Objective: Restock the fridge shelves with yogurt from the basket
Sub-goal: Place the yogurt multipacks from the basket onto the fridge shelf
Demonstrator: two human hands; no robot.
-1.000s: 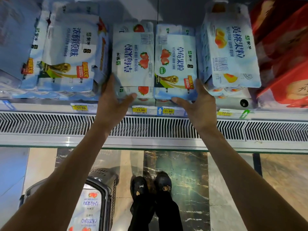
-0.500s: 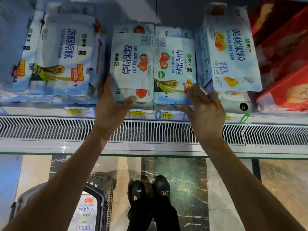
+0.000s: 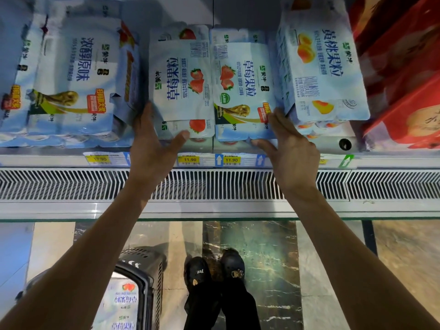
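Two strawberry yogurt packs lie side by side on the fridge shelf (image 3: 297,160). My left hand (image 3: 152,144) clasps the left strawberry pack (image 3: 181,86), fingers along its left side and thumb on its front edge. My right hand (image 3: 290,146) holds the right strawberry pack (image 3: 240,91), with its fingers slid between that pack and the peach yogurt pack (image 3: 326,67) and its thumb on the front edge. The dark basket (image 3: 145,279) stands on the floor at the lower left, with another strawberry pack (image 3: 123,303) in it.
Plain-flavour yogurt packs (image 3: 78,77) fill the shelf on the left, right up against my left hand. Red boxes (image 3: 400,79) are stacked at the far right. Yellow price tags (image 3: 190,160) line the shelf edge above a white vent grille (image 3: 214,184). My black shoes (image 3: 214,275) stand beside the basket.
My right hand lifted briefly over the right pack's corner, then settled with its fingers along that pack's right side. My left hand has kept its hold. The view has shifted slightly.
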